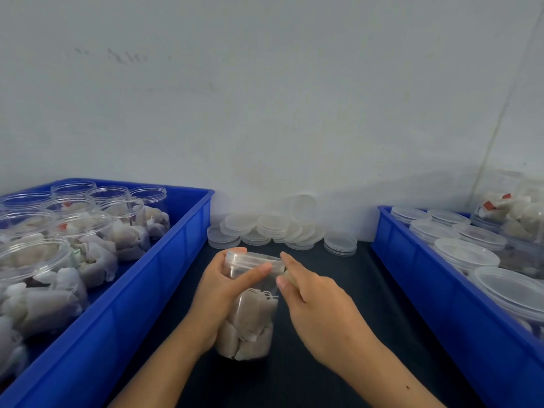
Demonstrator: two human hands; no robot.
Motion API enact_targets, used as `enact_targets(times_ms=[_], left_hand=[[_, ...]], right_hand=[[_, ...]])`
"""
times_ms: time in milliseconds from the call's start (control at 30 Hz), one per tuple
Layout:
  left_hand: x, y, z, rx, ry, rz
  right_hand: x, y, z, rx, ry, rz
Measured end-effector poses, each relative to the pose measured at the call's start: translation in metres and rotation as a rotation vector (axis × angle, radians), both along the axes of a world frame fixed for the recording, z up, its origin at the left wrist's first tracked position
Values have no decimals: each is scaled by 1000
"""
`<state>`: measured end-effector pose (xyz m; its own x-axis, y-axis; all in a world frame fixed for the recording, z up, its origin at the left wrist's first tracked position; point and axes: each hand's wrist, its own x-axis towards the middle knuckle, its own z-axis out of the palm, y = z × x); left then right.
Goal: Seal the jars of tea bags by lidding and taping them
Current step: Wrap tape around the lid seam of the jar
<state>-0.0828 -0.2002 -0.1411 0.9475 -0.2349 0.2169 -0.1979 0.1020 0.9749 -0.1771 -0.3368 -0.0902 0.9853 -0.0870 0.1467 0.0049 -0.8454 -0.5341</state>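
**Lidded jar held between both hands**

A clear plastic jar of tea bags [248, 313] stands on the dark table [338, 304] with its clear lid [250, 257] on. The left hand [220, 293] wraps the jar's upper side in a curled grip. The right hand [312, 301] pinches something small and pale at the lid's edge; what it is cannot be told. Blue plastic crates [153, 290] flank it; loose clear lids [265, 228] lie behind.

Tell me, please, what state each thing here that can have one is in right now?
Held jar: lidded, upright on the mat.
Left hand: grips the jar.
Right hand: pinches something at the lid's rim.
Left-crate jars: open, filled.
Right-crate jars: lidded.
Spare lids: stacked loosely.
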Motion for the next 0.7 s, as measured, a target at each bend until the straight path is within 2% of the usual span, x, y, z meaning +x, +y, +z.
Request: enact_targets(times_ms=[400,700], left_hand=[[3,12,-8,-122,63,-215],[4,9,-7,-105,40,-263]], right_hand=[[-5,-4,8,-233,31,-82],[-2,-12,7,-168,-14,-60]])
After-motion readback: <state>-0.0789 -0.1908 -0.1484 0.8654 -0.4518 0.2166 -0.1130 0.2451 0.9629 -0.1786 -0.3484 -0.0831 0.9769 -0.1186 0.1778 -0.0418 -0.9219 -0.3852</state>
